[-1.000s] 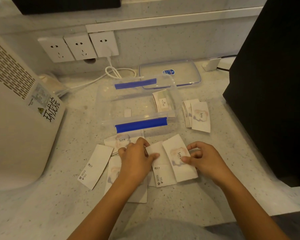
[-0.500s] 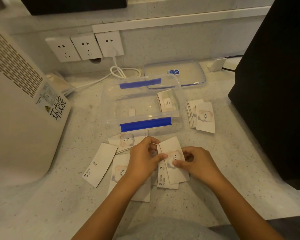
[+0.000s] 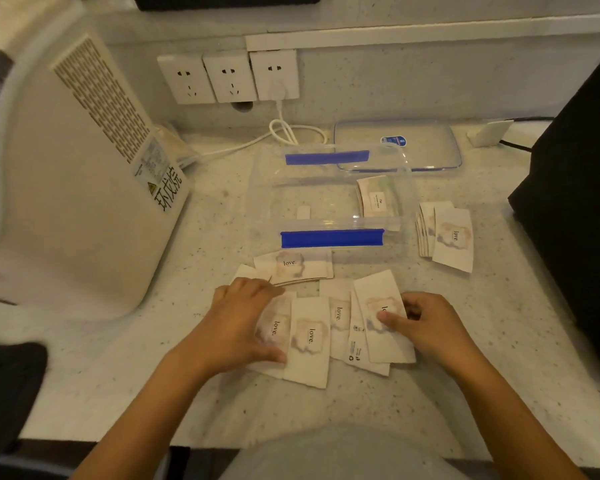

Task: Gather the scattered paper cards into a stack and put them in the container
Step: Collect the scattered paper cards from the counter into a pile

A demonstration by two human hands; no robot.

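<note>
Several paper cards printed "love." (image 3: pixel 309 341) lie fanned and overlapping on the counter between my hands. My left hand (image 3: pixel 243 323) lies flat on the leftmost cards, fingers spread, covering part of them. My right hand (image 3: pixel 426 327) pinches the rightmost card (image 3: pixel 378 299), thumb on its top face. A small pile of cards (image 3: pixel 293 266) sits just in front of the clear container (image 3: pixel 331 237), which has blue clips. A few cards (image 3: pixel 378 199) lie inside it at the right. Another stack (image 3: pixel 447 237) lies to the right of the container.
The clear lid (image 3: pixel 395 143) lies behind the container. A white appliance (image 3: pixel 84 202) stands at the left and a black box (image 3: pixel 575 202) at the right. Wall sockets (image 3: pixel 229 77) with a white cable (image 3: pixel 291 133) are at the back. The counter's front edge is close to my body.
My left hand has left the middle cards and come down flat on the left ones. The separate white card at far left is no longer visible. More "love." cards now show between my hands.
</note>
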